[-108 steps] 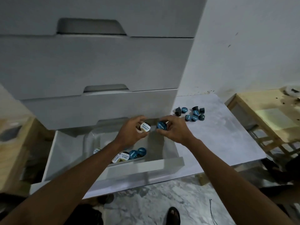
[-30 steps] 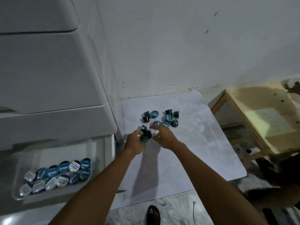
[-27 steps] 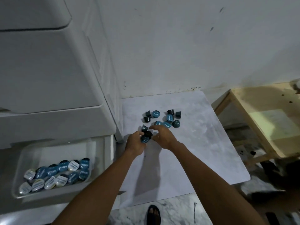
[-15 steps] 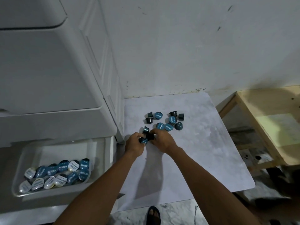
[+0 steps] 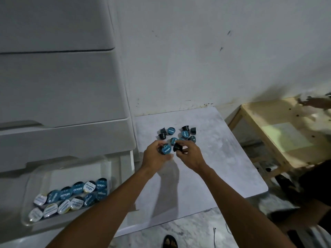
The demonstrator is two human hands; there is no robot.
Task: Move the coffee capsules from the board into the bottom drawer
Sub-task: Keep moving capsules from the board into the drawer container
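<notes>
A: Identify the large units first.

B: A white drawer cabinet (image 5: 59,83) stands at left. Its bottom drawer (image 5: 125,169) is pulled out, judged so that items can be dropped in from above. Beside it lies a pale board (image 5: 223,167) against the wall.

A: What sits in the drawer?

B: A clear tray (image 5: 37,178) holding two rows of stored capsules (image 5: 71,197), lids up, some blue, some white. The rows keep them compact.

A: And on the board?

B: A cluster of loose capsules (image 5: 179,134) near the far side, some lid up, some tipped over.

A: State of the hands?

B: The left hand (image 5: 155,156) grips a blue-lidded capsule (image 5: 166,149) between thumb and fingers, lid toward the camera. The right hand (image 5: 189,155) pinches a dark capsule (image 5: 177,147) by its body. Both are raised just above the board, in front of the cluster. One capsule per hand halves the trips, in my judgement.

A: Difference from half a second ago?

B: The hands were lower, close together at the near edge of the cluster. Now they are lifted and slightly apart, each capsule clear of the board. The cluster is otherwise unchanged.
</notes>
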